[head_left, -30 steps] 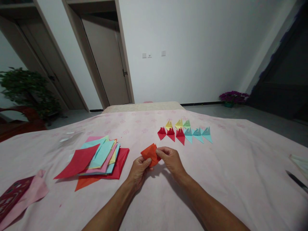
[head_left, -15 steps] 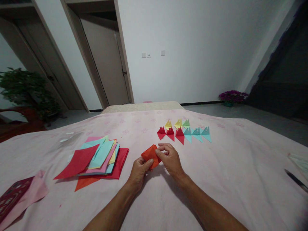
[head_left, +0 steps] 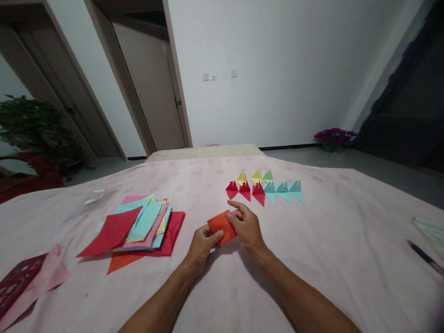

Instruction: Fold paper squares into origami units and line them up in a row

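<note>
Orange paper (head_left: 222,225): folded into a small four-sided shape; positioned between the fingers of both hands, over the tablecloth.
Left hand (head_left: 202,243): closed on the left side of the paper; the thumb is laid across the near face, and the other fingers are partly hidden behind it.
Right hand (head_left: 248,229): partly curled; the thumb is set against the upper right part of the paper, and one finger is extended beyond it, clear of the sheet. Whether the paper is pinched from behind cannot be told.
Tablecloth (head_left: 222,291): pale pink; spread beneath and around the fingers.
Red figures (head_left: 244,190): three, folded; placed just beyond the right fingers.
Turquoise figures (head_left: 283,190): three, folded; lined up beyond the right fingers, farther right than the red ones.
Yellow figures (head_left: 257,176): two; set behind the red row, farther from the fingers, with one green figure (head_left: 268,175) alongside.
Paper stack (head_left: 147,222): mixed colours, loosely overlapped; located left of the left fingers.
Pink sheet (head_left: 52,270): crumpled; located well left of the fingers, against a dark red item (head_left: 21,280).
Dark pointed object (head_left: 425,255): located far right of the fingers.
</note>
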Available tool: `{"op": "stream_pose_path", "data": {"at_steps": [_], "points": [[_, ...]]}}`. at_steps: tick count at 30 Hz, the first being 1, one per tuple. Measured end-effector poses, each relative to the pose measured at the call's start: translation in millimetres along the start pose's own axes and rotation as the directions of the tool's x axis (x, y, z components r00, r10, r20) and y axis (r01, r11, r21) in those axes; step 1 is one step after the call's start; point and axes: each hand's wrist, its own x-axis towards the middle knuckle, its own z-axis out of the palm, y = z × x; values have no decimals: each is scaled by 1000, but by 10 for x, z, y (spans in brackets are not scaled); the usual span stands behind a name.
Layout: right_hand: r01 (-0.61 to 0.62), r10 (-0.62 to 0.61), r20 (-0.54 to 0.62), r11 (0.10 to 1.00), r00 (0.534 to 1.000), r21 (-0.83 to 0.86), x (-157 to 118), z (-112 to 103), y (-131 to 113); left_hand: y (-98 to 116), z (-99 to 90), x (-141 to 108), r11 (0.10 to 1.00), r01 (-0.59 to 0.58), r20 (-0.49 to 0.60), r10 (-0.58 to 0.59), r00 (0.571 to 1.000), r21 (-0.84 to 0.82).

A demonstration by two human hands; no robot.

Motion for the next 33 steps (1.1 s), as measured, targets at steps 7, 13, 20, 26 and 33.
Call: {"op": "stream_pose_path", "data": {"at_steps": [7,13,20,26,33], "points": [[-65,60,92,996,994,54,17,16,67,72,14,27,978,-26,-71,12,997,-207],[-47,46,116,999,992,7,-112,133,99,97,9,30,936,-52,-103,16,995,-349],[65,-55,115,995,992,-81,-171,160,119,106,2,36,933,-47,-108,9,994,-356],[167,-140,151,969,979,-180,-159,107,72,151,-12,30,951,-31,-111,-4,994,-307],[231,-195,178,950,964,-211,-133,56,85,181,3,6,943,-10,-61,-10,998,-334]]}}
